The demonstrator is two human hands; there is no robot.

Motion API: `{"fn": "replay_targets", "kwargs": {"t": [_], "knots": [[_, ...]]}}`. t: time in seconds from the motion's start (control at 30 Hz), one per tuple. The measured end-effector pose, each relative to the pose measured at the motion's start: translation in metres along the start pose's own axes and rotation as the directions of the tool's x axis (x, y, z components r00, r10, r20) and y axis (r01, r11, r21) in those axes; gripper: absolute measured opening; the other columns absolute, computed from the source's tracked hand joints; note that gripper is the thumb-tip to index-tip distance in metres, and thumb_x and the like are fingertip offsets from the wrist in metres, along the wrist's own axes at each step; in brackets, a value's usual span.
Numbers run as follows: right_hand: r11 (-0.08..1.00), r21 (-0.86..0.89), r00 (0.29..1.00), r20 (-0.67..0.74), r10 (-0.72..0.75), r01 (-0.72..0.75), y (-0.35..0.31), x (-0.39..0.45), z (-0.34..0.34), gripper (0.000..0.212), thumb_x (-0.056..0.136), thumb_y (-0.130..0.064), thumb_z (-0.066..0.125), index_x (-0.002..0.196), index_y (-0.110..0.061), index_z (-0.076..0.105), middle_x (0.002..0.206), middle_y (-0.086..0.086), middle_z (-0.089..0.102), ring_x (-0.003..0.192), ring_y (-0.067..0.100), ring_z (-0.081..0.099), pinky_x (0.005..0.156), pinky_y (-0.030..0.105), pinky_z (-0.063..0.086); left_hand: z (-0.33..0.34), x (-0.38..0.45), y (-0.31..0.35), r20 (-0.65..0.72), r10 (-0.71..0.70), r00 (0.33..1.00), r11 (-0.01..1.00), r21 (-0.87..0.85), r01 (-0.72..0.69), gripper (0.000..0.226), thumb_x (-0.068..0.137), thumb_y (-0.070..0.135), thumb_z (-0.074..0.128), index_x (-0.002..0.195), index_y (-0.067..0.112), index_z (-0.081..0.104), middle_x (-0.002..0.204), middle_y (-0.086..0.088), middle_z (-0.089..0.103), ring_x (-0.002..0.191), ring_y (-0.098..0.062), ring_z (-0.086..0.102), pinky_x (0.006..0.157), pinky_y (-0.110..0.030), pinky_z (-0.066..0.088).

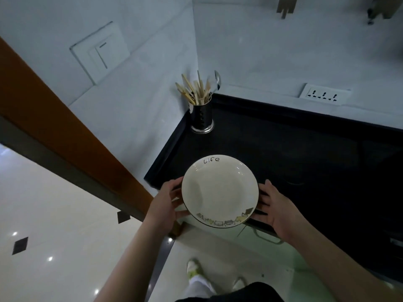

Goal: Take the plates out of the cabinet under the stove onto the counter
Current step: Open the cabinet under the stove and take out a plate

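Note:
A white plate [220,190], with "life" written on its far rim and a band of small cat drawings on its near rim, hovers over the front left corner of the black counter [283,149]. Its near part overhangs the counter edge. My left hand [168,201] grips the plate's left rim, thumb on top and fingers beneath. My right hand [274,208] is at the right rim, palm turned up, its fingertips tucked under the plate. The cabinet under the stove is out of view.
A steel utensil holder [201,118] with chopsticks and a spoon stands in the counter's back left corner. A wall socket [322,95] sits above the counter's back edge. A metal handle [268,238] shows below the counter front. An orange door frame [54,127] runs along the left.

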State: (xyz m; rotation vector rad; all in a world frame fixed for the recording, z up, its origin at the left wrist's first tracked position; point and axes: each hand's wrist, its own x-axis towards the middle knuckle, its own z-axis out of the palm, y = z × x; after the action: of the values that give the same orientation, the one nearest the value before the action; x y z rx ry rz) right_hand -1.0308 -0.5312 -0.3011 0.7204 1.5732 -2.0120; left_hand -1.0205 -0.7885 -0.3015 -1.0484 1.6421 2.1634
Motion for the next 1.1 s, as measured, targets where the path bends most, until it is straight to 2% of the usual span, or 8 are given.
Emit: {"fn": "replay_targets", "kwargs": {"t": [0.13, 0.27, 0.43, 0.53, 0.6, 0.9, 1.03, 1.1], "knots": [[0.999, 0.023, 0.998, -0.050, 0.043, -0.042, -0.008, 0.034, 0.022, 0.045, 0.099, -0.043, 0.042, 0.134, -0.017, 0.051, 0.120, 0.008, 0.066, 0.101, 0.026, 0.067, 0.080, 0.045, 0.056, -0.005, 0.042, 0.017, 0.031, -0.056, 0.998, 0.998, -0.008, 0.056, 0.029, 0.096, 0.037, 0.051, 0.110, 0.020, 0.069, 0.101, -0.006, 0.074, 0.100, -0.029, 0.067, 0.078, -0.048, 0.059], [0.997, 0.048, 0.989, -0.128, 0.071, -0.066, -0.014, 0.066, 0.048, 0.032, 0.099, -0.033, 0.046, 0.126, -0.019, 0.053, 0.116, 0.008, 0.066, 0.101, 0.028, 0.066, 0.079, 0.045, 0.055, -0.004, 0.077, 0.034, 0.038, -0.157, 0.987, 0.986, -0.054, 0.158, 0.023, 0.095, 0.031, 0.055, 0.106, 0.014, 0.065, 0.101, -0.011, 0.070, 0.092, -0.031, 0.067, 0.057, -0.040, 0.058], [0.992, 0.061, 0.971, -0.208, 0.120, -0.110, -0.020, 0.105, 0.065, 0.030, 0.099, -0.030, 0.045, 0.123, -0.016, 0.057, 0.116, 0.004, 0.065, 0.104, 0.025, 0.062, 0.077, 0.042, 0.052, -0.008, 0.122, 0.047, 0.098, -0.140, 0.985, 0.990, 0.046, 0.136, 0.022, 0.095, 0.034, 0.056, 0.106, 0.017, 0.066, 0.105, -0.007, 0.069, 0.100, -0.028, 0.066, 0.072, -0.044, 0.058], [0.988, 0.099, 0.952, -0.273, 0.141, -0.118, -0.017, 0.125, 0.065, 0.035, 0.099, -0.029, 0.045, 0.130, -0.014, 0.052, 0.114, 0.003, 0.063, 0.110, 0.026, 0.058, 0.096, 0.044, 0.046, -0.003, 0.144, 0.051, 0.121, -0.157, 0.980, 0.983, 0.111, 0.144, 0.024, 0.093, 0.035, 0.058, 0.106, 0.019, 0.069, 0.102, -0.006, 0.073, 0.099, -0.026, 0.068, 0.076, -0.044, 0.059], [0.985, 0.119, 0.940, -0.301, 0.159, -0.128, -0.015, 0.136, 0.064, 0.039, 0.099, -0.029, 0.044, 0.133, -0.011, 0.051, 0.124, 0.007, 0.061, 0.116, 0.027, 0.056, 0.104, 0.044, 0.041, 0.000, 0.157, 0.054, 0.148, -0.156, 0.977, 0.982, 0.132, 0.137, 0.023, 0.094, 0.036, 0.057, 0.105, 0.021, 0.069, 0.103, -0.004, 0.073, 0.100, -0.024, 0.068, 0.078, -0.044, 0.058], [0.971, 0.113, 0.930, -0.284, 0.235, -0.211, -0.030, 0.162, 0.056, 0.042, 0.102, -0.030, 0.039, 0.135, -0.006, 0.049, 0.126, 0.013, 0.060, 0.108, 0.027, 0.058, 0.103, 0.045, 0.044, 0.031, 0.198, 0.067, 0.119, -0.159, 0.980, 0.959, 0.256, 0.125, 0.014, 0.095, 0.035, 0.054, 0.094, 0.027, 0.066, 0.100, 0.003, 0.069, 0.099, -0.020, 0.063, 0.086, -0.044, 0.053], [0.954, 0.130, 0.914, -0.278, 0.296, -0.270, -0.035, 0.171, 0.054, 0.041, 0.102, -0.027, 0.039, 0.135, -0.005, 0.048, 0.126, 0.015, 0.060, 0.111, 0.029, 0.059, 0.101, 0.045, 0.046, 0.038, 0.212, 0.071, 0.128, -0.152, 0.980, 0.934, 0.342, 0.100, 0.022, 0.096, 0.038, 0.050, 0.105, 0.027, 0.067, 0.110, 0.001, 0.068, 0.105, -0.022, 0.062, 0.083, -0.043, 0.054], [0.951, 0.128, 0.914, -0.268, 0.305, -0.280, -0.036, 0.174, 0.053, 0.040, 0.102, -0.027, 0.038, 0.133, -0.005, 0.049, 0.116, 0.012, 0.063, 0.105, 0.028, 0.060, 0.102, 0.046, 0.045, 0.042, 0.219, 0.072, 0.128, -0.156, 0.979, 0.926, 0.365, 0.100, 0.024, 0.096, 0.040, 0.049, 0.109, 0.028, 0.066, 0.113, 0.001, 0.067, 0.107, -0.022, 0.062, 0.082, -0.043, 0.054]]}}
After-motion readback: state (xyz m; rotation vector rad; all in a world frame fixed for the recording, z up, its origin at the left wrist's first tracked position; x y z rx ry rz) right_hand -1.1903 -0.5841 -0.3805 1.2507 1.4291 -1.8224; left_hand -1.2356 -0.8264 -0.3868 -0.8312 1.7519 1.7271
